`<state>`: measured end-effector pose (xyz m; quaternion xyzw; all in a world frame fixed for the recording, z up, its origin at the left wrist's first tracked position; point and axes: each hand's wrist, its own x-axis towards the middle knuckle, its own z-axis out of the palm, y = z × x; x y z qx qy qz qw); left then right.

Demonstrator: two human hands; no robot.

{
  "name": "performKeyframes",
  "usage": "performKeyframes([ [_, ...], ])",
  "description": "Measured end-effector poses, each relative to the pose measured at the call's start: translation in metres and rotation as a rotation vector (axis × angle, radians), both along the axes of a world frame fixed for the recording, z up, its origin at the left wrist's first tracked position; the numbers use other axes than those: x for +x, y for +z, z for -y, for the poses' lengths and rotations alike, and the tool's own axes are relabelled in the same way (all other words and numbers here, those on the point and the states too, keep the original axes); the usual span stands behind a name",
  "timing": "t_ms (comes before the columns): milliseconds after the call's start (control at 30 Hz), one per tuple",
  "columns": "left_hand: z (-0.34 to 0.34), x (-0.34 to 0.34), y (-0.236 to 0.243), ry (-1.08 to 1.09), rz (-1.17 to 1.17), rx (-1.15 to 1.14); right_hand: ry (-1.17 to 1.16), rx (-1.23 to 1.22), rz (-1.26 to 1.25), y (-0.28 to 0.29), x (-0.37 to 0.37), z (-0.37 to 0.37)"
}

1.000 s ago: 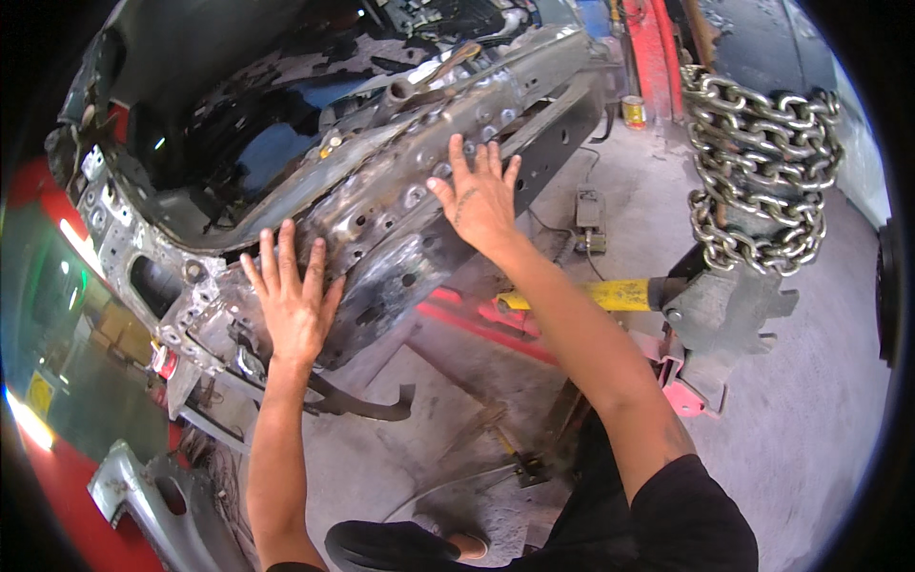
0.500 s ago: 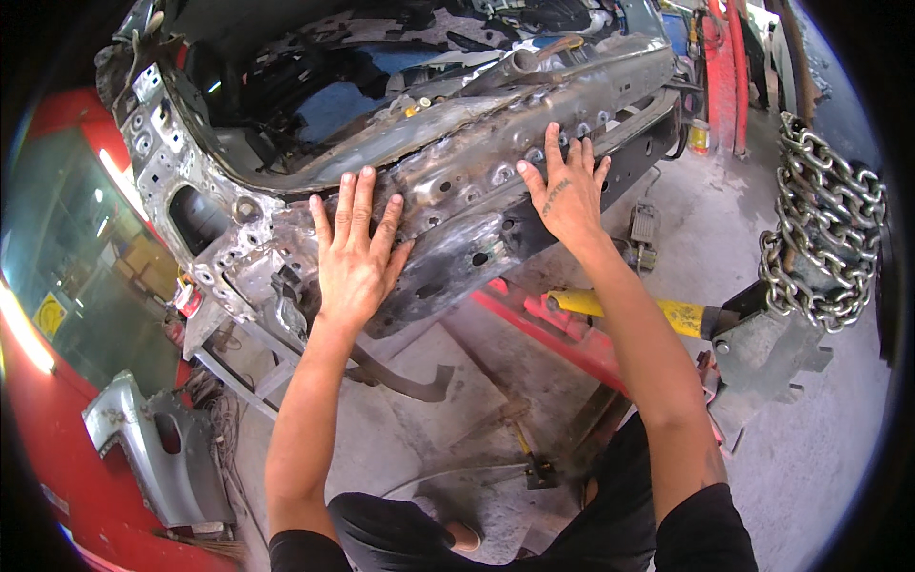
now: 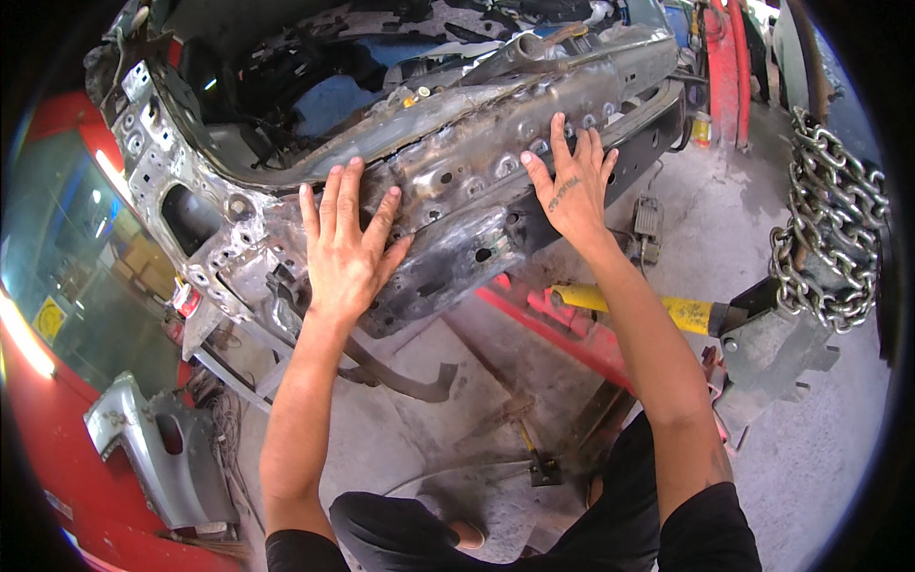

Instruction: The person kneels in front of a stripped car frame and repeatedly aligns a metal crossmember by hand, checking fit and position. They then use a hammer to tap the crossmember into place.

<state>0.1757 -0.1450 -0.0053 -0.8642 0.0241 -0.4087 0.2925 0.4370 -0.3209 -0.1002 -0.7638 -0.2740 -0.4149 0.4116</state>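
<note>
Along one car-body panel [image 3: 462, 162], two hands [image 3: 345, 265] [image 3: 578, 198] rest, fingers spread wide, gripping nothing.

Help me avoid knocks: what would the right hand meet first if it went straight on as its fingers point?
The right hand would likely meet the bare metal panel first: the two overlap in view, though whether they touch is hard to tell.

Dusty grey floor [image 3: 810, 448], on it a pedal-like unit [image 3: 648, 217], thin pale hose [image 3: 477, 465]
</note>
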Motion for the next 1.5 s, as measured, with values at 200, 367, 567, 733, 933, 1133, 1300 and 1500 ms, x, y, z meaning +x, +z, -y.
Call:
performKeyframes([
  [200,-0.0008,0.0000,0.0031,0.024,-0.008,0.040,0.004,0.030,-0.006,0.0009,-0.0008,-0.0018],
  [367,0.0004,0.0012,0.0031,0.010,-0.003,0.064,0.016,0.053,-0.027,0.0008,-0.0021,-0.0024],
  [567,-0.0013,0.0031,-0.0007,-0.021,0.023,0.074,0.042,0.095,-0.022,0.0003,-0.0023,-0.0034],
  [733,-0.0024,0.0040,-0.0015,-0.023,0.024,0.087,0.057,0.133,-0.005,-0.0018,-0.0013,-0.0048],
  [933,-0.0040,0.0038,-0.0052,-0.023,0.051,0.101,0.096,0.155,0.004,-0.0034,-0.0005,-0.0021],
  [1133,-0.0058,0.0038,-0.0029,-0.013,0.053,0.111,0.087,0.173,0.015,-0.0036,-0.0021,-0.0027],
  [1300,-0.0028,0.0043,-0.0007,0.000,0.053,0.115,0.063,0.183,0.050,-0.0056,0.0012,-0.0042],
  [1500,-0.0007,0.0063,-0.0022,0.010,0.061,0.124,0.063,0.194,0.080,-0.0074,0.0026,-0.0024],
])
